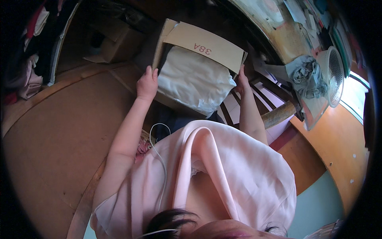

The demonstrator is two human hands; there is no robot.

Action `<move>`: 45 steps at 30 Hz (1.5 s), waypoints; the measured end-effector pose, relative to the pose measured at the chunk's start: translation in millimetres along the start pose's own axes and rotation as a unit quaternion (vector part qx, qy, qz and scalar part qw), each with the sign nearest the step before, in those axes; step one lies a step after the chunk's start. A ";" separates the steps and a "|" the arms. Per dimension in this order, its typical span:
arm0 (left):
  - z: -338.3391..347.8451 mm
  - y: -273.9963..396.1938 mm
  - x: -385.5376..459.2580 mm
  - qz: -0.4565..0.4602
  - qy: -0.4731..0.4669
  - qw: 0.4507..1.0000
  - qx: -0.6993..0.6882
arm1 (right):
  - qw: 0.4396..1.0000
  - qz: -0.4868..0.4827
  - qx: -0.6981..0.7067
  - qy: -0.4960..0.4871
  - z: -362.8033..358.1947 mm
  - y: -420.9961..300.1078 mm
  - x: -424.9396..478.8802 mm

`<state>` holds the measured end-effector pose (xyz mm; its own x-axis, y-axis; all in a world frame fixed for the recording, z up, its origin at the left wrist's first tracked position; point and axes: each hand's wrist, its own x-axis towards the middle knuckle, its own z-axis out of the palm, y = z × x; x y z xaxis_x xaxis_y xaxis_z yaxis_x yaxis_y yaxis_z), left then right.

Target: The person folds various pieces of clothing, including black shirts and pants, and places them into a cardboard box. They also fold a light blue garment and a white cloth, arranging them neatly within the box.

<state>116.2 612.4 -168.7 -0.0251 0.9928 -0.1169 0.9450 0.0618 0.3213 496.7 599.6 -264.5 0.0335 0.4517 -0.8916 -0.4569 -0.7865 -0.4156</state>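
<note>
A cardboard box [206, 35] with one flap folded inward is held between my two hands. Red writing marks that flap. White folded cloth [194, 79] fills the box and bulges over its near right corner. My left hand [147, 83] grips the box's left wall, thumb at the rim. On the opposite side, my right hand [242, 78] holds the right wall, its fingers partly hidden behind the box. Below the box, dark cloth [167, 122] shows near my lap.
To the left lies a broad brown board surface [68, 119]; another cardboard box [119, 41] stands beyond it. At right, a cluttered table [268, 27] holds a crumpled grey-blue cloth [307, 76] and a white perforated basket [335, 77]. A white cable [164, 167] hangs down my front.
</note>
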 end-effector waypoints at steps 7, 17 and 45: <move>-3.1 -25.7 16.7 0.001 0.024 0.998 -0.050 | 0.998 -0.028 -0.046 -0.017 -0.2 2.7 24.5; -25.8 -23.2 78.1 -0.005 -0.011 0.998 -0.066 | 0.977 -0.026 -0.175 0.118 19.5 -62.5 9.4; -44.0 67.0 102.8 -0.002 -0.103 0.995 0.008 | 0.504 -0.624 -0.484 0.349 104.7 -146.8 -72.5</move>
<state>162.5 723.2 -117.9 0.0363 0.9505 -0.3085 0.9500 0.0631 0.3059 468.3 726.4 -120.0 0.2170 0.8567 0.4679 0.9444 -0.0630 -0.3226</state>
